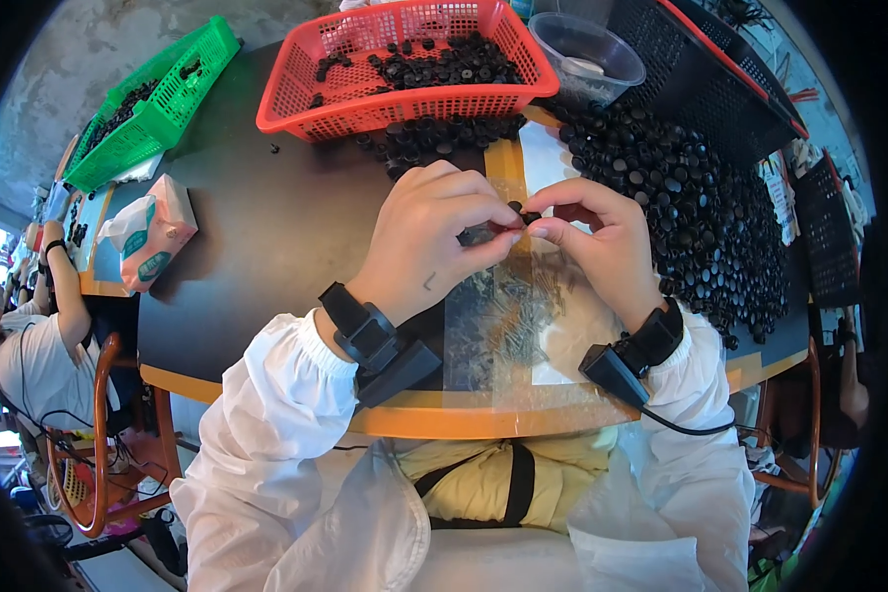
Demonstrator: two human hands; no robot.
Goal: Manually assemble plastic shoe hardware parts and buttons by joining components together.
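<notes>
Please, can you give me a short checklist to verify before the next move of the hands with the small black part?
1. Small black part pinched by both hands: ok.
2. Left hand and right hand meet over the table: ok.
3. Loose black caps within reach of the right hand: ok.
4. Red basket has room: ok.
5. Part seated correctly: cannot tell, fingers cover it.
6. Small metal pieces lie under the hands: ok.

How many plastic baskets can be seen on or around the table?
4: a red basket at the table's far middle, a green basket far left, a black basket far right, and another black basket at the right edge. More may be hidden.
</notes>
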